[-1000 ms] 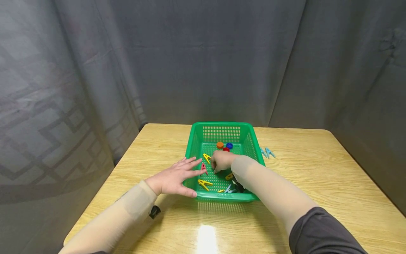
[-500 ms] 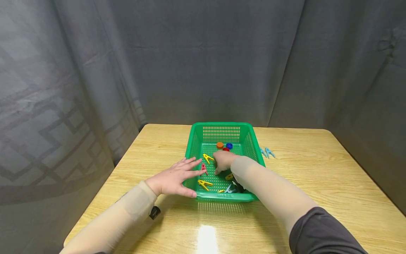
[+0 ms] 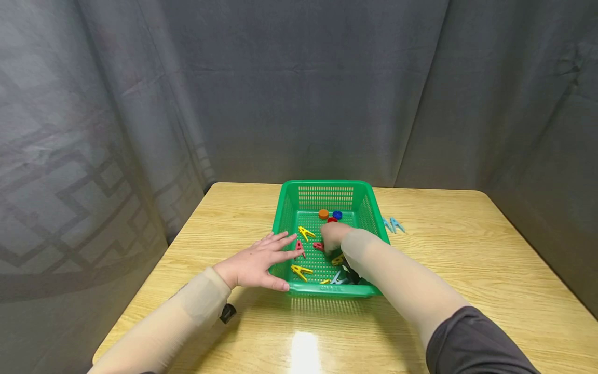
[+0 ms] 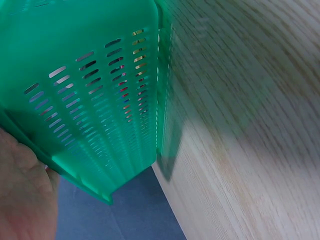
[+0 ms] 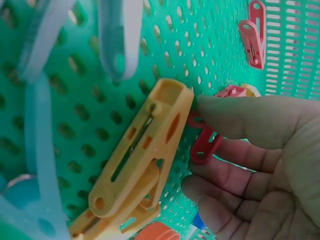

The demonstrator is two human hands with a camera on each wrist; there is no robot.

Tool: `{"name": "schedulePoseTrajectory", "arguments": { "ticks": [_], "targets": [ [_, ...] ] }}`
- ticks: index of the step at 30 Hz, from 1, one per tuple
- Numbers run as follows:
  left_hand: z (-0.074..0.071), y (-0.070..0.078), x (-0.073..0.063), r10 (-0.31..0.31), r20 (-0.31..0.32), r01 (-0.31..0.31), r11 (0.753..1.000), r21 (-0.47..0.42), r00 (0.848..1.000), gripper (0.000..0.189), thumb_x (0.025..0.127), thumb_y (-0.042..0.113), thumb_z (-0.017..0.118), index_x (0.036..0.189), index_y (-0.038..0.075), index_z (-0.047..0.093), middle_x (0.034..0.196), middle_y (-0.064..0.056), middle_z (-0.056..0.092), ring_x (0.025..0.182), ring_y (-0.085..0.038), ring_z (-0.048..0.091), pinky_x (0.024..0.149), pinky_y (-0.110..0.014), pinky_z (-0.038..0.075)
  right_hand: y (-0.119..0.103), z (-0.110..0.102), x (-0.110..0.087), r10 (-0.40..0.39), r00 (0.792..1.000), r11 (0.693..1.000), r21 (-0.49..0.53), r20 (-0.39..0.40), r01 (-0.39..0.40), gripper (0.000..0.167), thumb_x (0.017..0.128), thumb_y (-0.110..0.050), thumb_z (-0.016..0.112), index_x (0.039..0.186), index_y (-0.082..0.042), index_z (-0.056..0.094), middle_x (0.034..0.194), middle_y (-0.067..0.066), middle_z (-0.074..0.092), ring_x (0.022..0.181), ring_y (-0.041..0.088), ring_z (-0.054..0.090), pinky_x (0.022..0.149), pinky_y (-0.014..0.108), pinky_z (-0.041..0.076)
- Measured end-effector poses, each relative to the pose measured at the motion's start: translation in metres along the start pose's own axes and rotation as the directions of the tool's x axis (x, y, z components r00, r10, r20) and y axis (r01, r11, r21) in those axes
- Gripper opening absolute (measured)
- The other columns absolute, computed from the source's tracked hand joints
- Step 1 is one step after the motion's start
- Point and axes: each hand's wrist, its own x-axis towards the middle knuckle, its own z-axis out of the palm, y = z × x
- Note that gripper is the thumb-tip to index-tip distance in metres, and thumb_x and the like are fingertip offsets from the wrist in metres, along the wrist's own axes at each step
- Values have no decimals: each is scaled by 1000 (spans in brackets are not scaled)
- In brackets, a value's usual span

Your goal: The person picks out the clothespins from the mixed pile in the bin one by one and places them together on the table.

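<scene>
A red peg (image 3: 318, 246) has just been revealed, pinched by the right hand (image 3: 334, 236) near the centre of the green basket (image 3: 334, 290): hold apparently secured! At the basket's eight o'clock, the rim is touched by the left hand (image 3: 259, 262), fingers spread straight.

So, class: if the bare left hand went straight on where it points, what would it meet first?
Probably the bare right hand, inside the green perforated plastic basket; depth is unclear, so the left hand might pass above it.
</scene>
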Motion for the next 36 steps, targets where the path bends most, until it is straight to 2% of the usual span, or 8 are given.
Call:
{"name": "schedulePoseTrajectory", "arguments": {
  "ticks": [3, 11, 19, 25, 33, 36],
  "targets": [
    [0, 0, 0, 6, -3, -6, 1000, -1, 1000, 82, 84, 67, 55, 151, 25, 34, 161, 0, 12, 147, -21, 1, 117, -48, 4, 0, -1, 0, -2, 1000, 999, -45, -3, 2, 18, 74, -6, 75, 87, -8, 63, 83, 3, 61, 73, 19, 50, 65, 31, 47],
    [0, 0, 0, 7, 0, -7, 1000, 4, 1000, 81, 84, 67, 55, 151, 26, 33, 161, -2, 12, 147, -21, 1, 117, -48, 4, -2, -6, -2, -46, 997, 999, -31, -56, 44, 9, 79, -8, 71, 81, -10, 62, 76, 1, 60, 69, 17, 50, 63, 31, 46],
    [0, 0, -1, 7, 0, -7, 1000, 2, 1000, 81, 84, 66, 56, 151, 26, 33, 161, -4, 13, 147, -21, 1, 117, -48, 4, 3, -15, -7, -110, 988, 994, -7, -106, 110, 8, 83, -17, 74, 84, -11, 68, 80, -1, 64, 72, 15, 56, 65, 31, 50],
    [0, 0, -1, 6, -2, -6, 1000, 8, 1000, 81, 84, 67, 54, 152, 27, 32, 161, -1, 12, 148, -21, 1, 117, -47, 4, 5, -28, -19, -124, 986, 992, 24, -110, 127, 9, 85, -19, 73, 85, -11, 70, 84, -1, 65, 74, 15, 57, 67, 31, 50],
    [1, 0, -1, 5, -8, -5, 1000, 11, 1000, 82, 84, 68, 54, 151, 28, 32, 161, 2, 10, 148, -21, 2, 117, -47, 5, 10, -42, -33, -115, 986, 988, 86, -125, 126, 10, 86, -18, 72, 85, -8, 71, 78, -2, 57, 66, 12, 47, 62, 28, 44],
    [1, 0, -1, -2, -4, 2, 1000, 6, 1000, 82, 84, 68, 54, 151, 28, 32, 161, 4, 9, 148, -21, 2, 117, -47, 5, 13, -45, -36, -120, 984, 986, 98, -132, 133, 13, 86, -19, 72, 80, -9, 67, 73, -2, 51, 61, 13, 40, 57, 27, 38]
  ]
}}
